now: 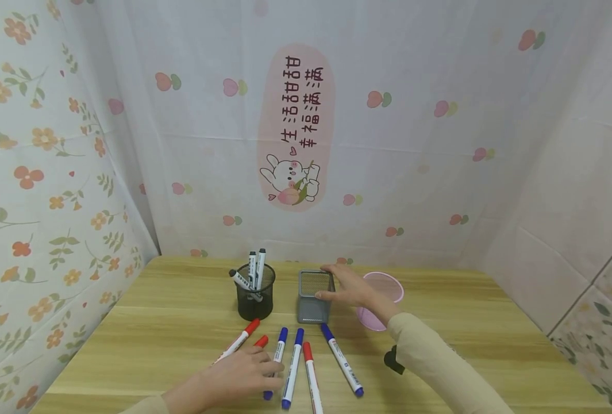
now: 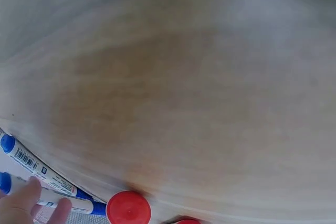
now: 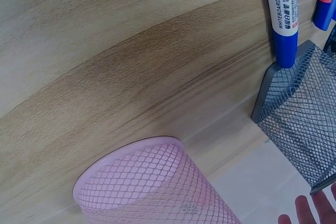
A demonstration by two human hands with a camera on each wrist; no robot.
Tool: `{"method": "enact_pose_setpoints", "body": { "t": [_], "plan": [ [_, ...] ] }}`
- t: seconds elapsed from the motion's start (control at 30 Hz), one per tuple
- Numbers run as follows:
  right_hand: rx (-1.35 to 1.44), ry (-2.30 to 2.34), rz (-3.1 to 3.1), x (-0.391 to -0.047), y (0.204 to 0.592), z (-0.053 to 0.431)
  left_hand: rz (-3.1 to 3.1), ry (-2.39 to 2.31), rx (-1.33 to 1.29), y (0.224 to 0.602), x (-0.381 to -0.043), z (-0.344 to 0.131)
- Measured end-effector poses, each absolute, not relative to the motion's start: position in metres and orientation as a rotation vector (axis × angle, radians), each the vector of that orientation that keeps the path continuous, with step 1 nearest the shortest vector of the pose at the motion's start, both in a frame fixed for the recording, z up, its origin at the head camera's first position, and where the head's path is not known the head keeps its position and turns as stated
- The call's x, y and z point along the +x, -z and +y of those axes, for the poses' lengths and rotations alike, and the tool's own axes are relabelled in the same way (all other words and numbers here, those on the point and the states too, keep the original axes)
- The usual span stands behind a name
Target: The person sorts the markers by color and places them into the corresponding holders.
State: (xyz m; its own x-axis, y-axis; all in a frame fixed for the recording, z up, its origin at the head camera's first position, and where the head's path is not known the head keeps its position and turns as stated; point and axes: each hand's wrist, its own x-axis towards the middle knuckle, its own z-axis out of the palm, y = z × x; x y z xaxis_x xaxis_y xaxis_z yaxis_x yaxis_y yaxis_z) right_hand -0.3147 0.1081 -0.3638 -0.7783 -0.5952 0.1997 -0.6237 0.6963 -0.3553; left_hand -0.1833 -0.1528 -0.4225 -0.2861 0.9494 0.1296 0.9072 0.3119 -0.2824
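Note:
My left hand (image 1: 246,371) is low over the markers, its fingers lying across a blue-capped whiteboard marker (image 1: 280,344). In the left wrist view, fingertips (image 2: 63,211) overlap that marker's white barrel. A red-capped marker (image 1: 261,341) is partly hidden under the same hand. My right hand (image 1: 354,287) grips the top of a grey square mesh pen holder (image 1: 313,311), thumb on the near rim and fingers at the far corner. Its fingertips show at the holder's edge in the right wrist view.
Left of the grey holder stands a black round mesh pen cup (image 1: 256,302) with several markers in it. A pink mesh cup (image 1: 373,320) is partly behind my right forearm. More red-capped (image 1: 311,368) and blue-capped markers (image 1: 343,362) lie in front. Near the right sleeve is a small black object (image 1: 393,361).

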Motion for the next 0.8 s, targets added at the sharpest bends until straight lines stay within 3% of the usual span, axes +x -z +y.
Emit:
{"method": "enact_pose_setpoints", "body": {
  "t": [0.8],
  "plan": [
    [1.049,-0.618,-2.825,-0.315,0.362,0.107,-2.254,-0.064,-1.576,0.389,-0.176,-0.145]
  ]
}}
